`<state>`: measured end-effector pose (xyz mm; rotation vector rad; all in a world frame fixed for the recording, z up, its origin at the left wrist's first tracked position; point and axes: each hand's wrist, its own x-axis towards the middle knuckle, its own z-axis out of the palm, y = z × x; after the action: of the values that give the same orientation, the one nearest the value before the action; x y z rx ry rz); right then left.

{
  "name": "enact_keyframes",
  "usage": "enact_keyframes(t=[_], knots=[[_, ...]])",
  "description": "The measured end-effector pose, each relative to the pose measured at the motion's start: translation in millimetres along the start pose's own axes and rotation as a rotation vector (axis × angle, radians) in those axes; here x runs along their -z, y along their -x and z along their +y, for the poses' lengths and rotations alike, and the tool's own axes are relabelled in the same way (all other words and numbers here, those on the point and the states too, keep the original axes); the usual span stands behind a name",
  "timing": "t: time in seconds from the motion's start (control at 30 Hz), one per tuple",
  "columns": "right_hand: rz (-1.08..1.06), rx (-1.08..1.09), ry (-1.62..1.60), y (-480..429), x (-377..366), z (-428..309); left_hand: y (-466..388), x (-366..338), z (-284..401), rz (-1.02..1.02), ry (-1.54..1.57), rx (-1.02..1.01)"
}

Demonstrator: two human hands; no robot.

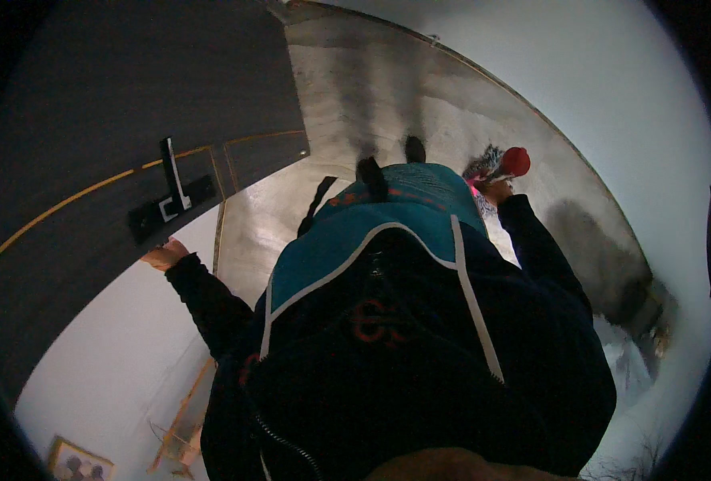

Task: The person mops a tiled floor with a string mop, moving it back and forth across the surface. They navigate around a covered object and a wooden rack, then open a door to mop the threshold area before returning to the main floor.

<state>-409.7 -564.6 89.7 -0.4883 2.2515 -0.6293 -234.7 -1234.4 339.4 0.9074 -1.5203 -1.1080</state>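
Observation:
My left hand (166, 254) is at the free edge of a dark wood-look door (109, 90) with thin yellowish lines, just below its black lever handle (174, 180). The fingers curl around the door's edge and are partly hidden. Low at my right side, my right hand (498, 192) is closed on a bundle of black-and-white patterned cloth (484, 161) with a bright pink part. A round red object (516, 162) stands out from this bundle; blur leaves its exact kind unclear.
Under me is a shiny, light stone-look floor (379, 78), bordered by a pale wall (619, 108). My dark feet (415, 149) show beyond my teal-and-black jacket (361, 240). A framed picture (79, 460) and a wooden frame-like piece (181, 421) are at the lower left.

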Motion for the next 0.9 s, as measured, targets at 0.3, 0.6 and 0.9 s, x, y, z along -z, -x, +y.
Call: enact_keyframes(t=[0.3, 0.6, 0.9], knots=[[0.244, -0.071, -0.681, 45.4, -86.1, -28.8, -33.3, 27.8, -43.1, -0.165, -0.212, -0.200], [0.342, -0.117, -0.230, 46.1, -92.7, -171.1, -46.4, 47.2, -40.5, -0.315, -0.616, -0.119], [0.547, -0.103, -0.227, 91.0, -78.4, -252.2, -40.9, -20.6, 93.4, -0.893, -0.603, -1.144]])
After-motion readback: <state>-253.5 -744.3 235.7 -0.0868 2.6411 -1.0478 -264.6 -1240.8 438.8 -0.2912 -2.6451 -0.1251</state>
